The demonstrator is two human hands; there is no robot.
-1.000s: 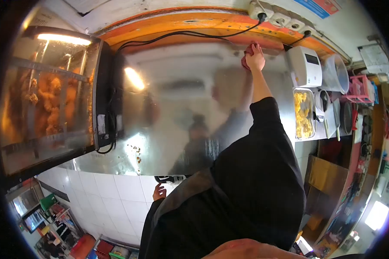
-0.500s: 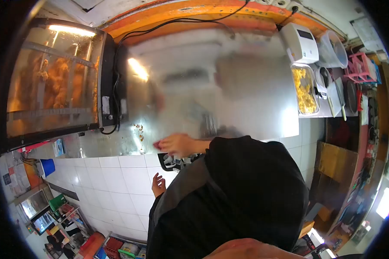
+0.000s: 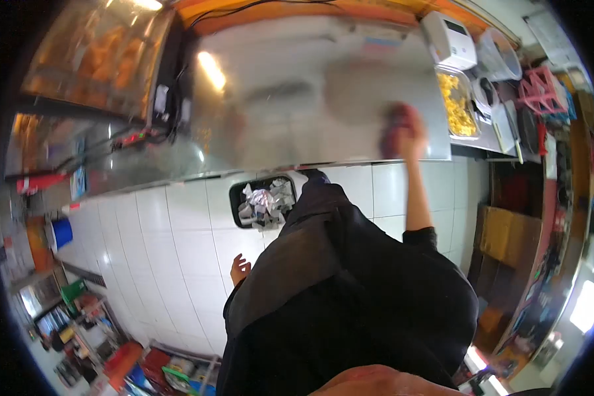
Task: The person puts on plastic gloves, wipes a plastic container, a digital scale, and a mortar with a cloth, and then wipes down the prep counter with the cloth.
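My right hand (image 3: 412, 137), blurred by motion, holds a dark red cloth (image 3: 397, 129) against the steel tabletop (image 3: 277, 125) near its front right part. Low beside my body hangs my left hand (image 3: 240, 268), its fingers loosely curled and apart, with nothing in it. Small brown crumbs (image 3: 203, 138) lie on the steel toward the left. A clear tray of yellow food pieces (image 3: 459, 105) stands just right of the steel top.
A lit glass cabinet (image 3: 99, 56) with fried food stands at the left. Below the table edge is a black bin (image 3: 264, 201) full of wrappers. At right are a white device (image 3: 450, 41), a clear tub (image 3: 498, 56) and a pink rack (image 3: 543, 91).
My right hand and the cloth have moved from the front left edge of the steel to the right. The view has tilted downward, showing more floor and the whole bin.
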